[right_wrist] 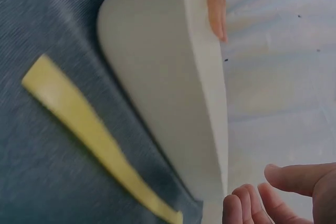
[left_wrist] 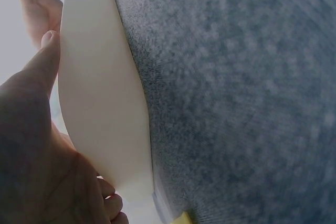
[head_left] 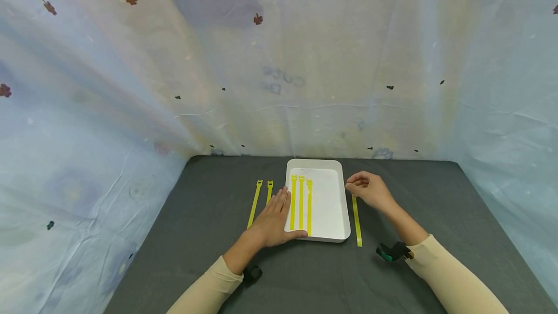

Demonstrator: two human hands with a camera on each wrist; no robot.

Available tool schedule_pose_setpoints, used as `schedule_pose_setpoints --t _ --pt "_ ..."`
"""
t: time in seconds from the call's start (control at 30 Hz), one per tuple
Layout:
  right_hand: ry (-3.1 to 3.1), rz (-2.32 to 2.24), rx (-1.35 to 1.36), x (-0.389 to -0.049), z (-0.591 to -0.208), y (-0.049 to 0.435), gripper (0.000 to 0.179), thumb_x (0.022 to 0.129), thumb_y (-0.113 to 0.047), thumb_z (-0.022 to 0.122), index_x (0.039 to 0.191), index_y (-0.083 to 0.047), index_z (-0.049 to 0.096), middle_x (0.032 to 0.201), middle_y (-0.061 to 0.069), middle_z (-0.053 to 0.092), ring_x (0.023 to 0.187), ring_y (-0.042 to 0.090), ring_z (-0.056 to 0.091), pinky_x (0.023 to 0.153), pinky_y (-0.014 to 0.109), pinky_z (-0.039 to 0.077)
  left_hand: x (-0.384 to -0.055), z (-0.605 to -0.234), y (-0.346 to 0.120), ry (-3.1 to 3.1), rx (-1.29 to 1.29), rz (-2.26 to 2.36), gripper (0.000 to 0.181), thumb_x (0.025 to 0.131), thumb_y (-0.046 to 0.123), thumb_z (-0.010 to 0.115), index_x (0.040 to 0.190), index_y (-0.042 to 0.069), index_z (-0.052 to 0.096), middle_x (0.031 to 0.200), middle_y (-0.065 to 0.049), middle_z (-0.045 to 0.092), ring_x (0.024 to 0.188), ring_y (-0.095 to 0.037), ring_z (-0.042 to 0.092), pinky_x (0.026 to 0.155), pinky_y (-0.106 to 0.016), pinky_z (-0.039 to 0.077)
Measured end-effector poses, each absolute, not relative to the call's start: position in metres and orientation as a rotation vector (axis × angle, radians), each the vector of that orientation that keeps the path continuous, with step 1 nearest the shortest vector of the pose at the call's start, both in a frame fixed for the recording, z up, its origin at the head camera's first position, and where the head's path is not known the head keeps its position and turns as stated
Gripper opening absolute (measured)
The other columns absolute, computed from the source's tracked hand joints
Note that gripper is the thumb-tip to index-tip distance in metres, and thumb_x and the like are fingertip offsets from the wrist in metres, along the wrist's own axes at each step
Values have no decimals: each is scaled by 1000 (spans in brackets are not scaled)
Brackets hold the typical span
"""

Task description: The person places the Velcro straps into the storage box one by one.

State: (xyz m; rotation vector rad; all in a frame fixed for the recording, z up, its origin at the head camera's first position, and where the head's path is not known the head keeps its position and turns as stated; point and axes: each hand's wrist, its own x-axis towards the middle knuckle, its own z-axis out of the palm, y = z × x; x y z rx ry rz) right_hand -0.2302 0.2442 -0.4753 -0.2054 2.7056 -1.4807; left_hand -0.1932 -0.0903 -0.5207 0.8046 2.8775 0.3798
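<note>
A white rectangular tray (head_left: 329,202) stands on the dark cloth, with three yellow slotted-head straps (head_left: 301,202) lying side by side in its left half. My left hand (head_left: 271,222) rests with straight fingers along the tray's left edge, its thumb at the near left corner. To the right of the tray lies another yellow strap (head_left: 357,222), its far end hidden by my right hand (head_left: 370,190). In the right wrist view a gap shows between thumb (right_wrist: 294,177) and loosely bent fingers, with nothing seen in it.
Left of the tray lie two more yellow straps (head_left: 255,205), one partly covered by the left hand. The dark cloth (head_left: 209,207) covers the table. Patterned sheeting (head_left: 305,62) hangs behind and at both sides. Each wrist wears a dark band (head_left: 394,252).
</note>
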Motion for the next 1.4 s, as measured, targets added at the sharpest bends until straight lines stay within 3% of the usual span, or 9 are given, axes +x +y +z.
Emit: schedule_pose_setpoints --t 0.13,0.43,0.7,1.4 --pt "2735 -1467 -193 -232 -484 254 26 106 -17 71 120 4 69 109 20 73 92 32 72 82 49 63 -193 -520 -91 2877 808 378 124 92 82 61 170 -3 12 180 -19 4 167 -33 5 134 -48 16" --pt "2768 -1383 -136 -235 -500 269 26 105 -18 72 119 5 70 104 21 73 84 33 71 68 33 56 -194 -520 -91 2877 809 377 124 93 82 60 171 -2 12 180 -19 4 167 -34 5 134 -48 17" --pt "2756 -1276 -114 -236 -512 273 26 103 -18 75 116 4 71 101 16 73 83 23 69 69 35 55 -193 -521 -91 2879 808 378 125 92 83 59 171 -2 11 180 -19 4 167 -33 4 134 -48 16" --pt "2824 -1142 11 -241 -516 261 31 96 -22 83 105 3 68 86 12 66 71 21 58 63 34 47 -194 -522 -89 2882 807 352 126 92 83 60 171 -2 11 180 -18 2 167 -32 4 134 -47 15"
